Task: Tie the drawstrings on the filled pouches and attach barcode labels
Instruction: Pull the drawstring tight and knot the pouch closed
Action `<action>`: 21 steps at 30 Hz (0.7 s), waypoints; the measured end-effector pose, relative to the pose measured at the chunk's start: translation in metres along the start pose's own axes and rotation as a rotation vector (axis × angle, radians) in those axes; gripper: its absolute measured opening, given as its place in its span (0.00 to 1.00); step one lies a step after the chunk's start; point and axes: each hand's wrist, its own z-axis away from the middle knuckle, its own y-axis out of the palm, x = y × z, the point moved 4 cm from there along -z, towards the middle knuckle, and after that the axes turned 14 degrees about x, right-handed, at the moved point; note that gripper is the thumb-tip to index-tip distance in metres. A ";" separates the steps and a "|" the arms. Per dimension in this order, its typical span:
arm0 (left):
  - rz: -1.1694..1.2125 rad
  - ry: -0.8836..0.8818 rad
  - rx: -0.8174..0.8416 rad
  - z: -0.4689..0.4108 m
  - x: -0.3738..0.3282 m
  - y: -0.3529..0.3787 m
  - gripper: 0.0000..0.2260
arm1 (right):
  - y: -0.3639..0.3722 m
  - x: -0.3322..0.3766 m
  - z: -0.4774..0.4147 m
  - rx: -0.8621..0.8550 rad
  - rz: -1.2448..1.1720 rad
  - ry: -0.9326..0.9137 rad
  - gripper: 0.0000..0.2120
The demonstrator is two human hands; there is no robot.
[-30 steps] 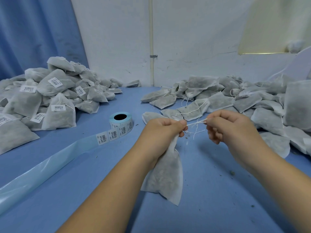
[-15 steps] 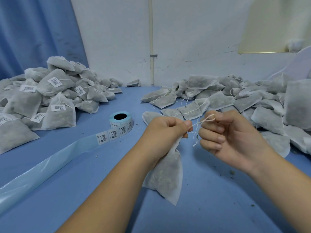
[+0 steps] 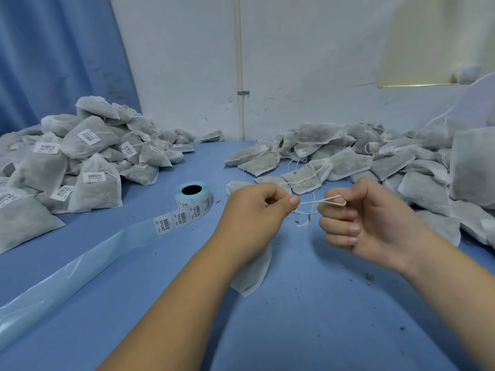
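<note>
Left hand (image 3: 257, 210) grips the neck of a grey, filled non-woven pouch (image 3: 253, 271) hanging above the blue table (image 3: 308, 317). Right hand (image 3: 367, 218), fingers curled, pinches the thin white drawstring (image 3: 318, 201) stretched between the hands. Barcode label roll (image 3: 192, 196) stands just left.

blue table (image 3: 308, 303), grey-white pouches (image 3: 345, 162)

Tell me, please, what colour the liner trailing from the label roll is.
The liner is pale glossy blue, clearest in the head view.

My blue table (image 3: 294, 330) before a white pipe (image 3: 238, 49), cracked white wall (image 3: 308, 49) behind the pipe (scuffed too), blue curtain (image 3: 53, 49) to its left, yellowish panel (image 3: 434, 41) to its right
</note>
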 end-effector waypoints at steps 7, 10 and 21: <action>-0.034 -0.017 0.228 0.004 -0.001 -0.004 0.06 | -0.013 0.006 0.001 -0.169 0.013 -0.084 0.07; -0.081 -0.066 0.328 0.005 0.000 -0.004 0.04 | -0.018 0.008 0.003 -0.222 0.022 -0.116 0.09; -0.132 -0.120 0.425 0.006 0.008 -0.008 0.05 | -0.016 0.013 0.002 -0.222 -0.001 -0.174 0.10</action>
